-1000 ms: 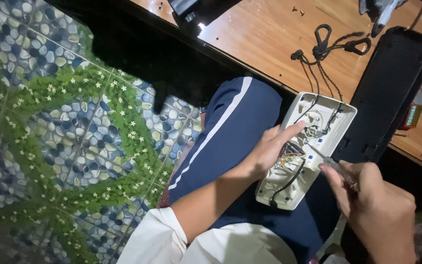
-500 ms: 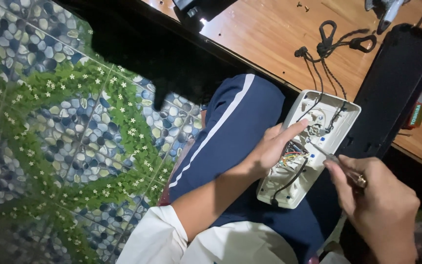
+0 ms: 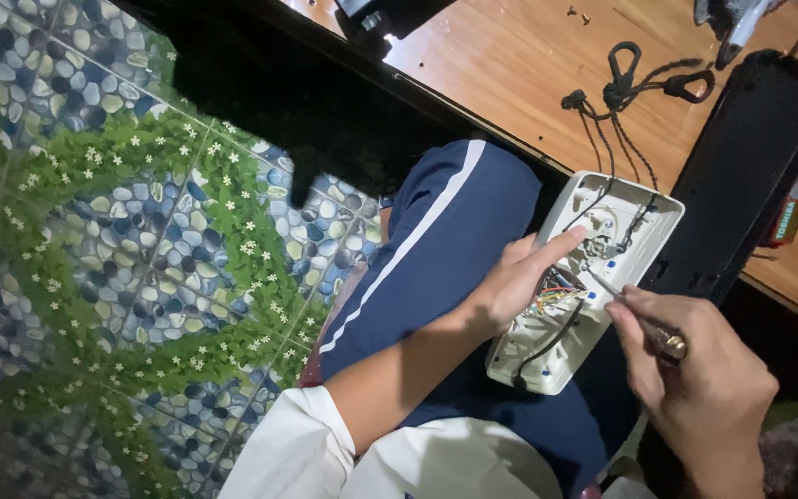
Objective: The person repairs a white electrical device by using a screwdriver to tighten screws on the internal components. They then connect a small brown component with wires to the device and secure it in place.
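An opened white plastic casing (image 3: 547,356) with coloured wires and black cables inside rests on my lap, against my blue trouser leg (image 3: 436,249). My left hand (image 3: 514,277) lies on the casing's left side, its index finger stretched over the wiring. My right hand (image 3: 695,379) is closed on a thin screwdriver (image 3: 639,319) whose tip reaches into the casing's middle.
A wooden table (image 3: 528,65) stands ahead with a long black cover (image 3: 750,166), black looped cables (image 3: 625,88), small screws (image 3: 576,13) and a small red-green part (image 3: 787,222). To the left is patterned floor (image 3: 122,240) with pebbles and leaves.
The view has shifted slightly. My right hand with the screwdriver has moved a little toward the casing; my left hand stays on the casing.
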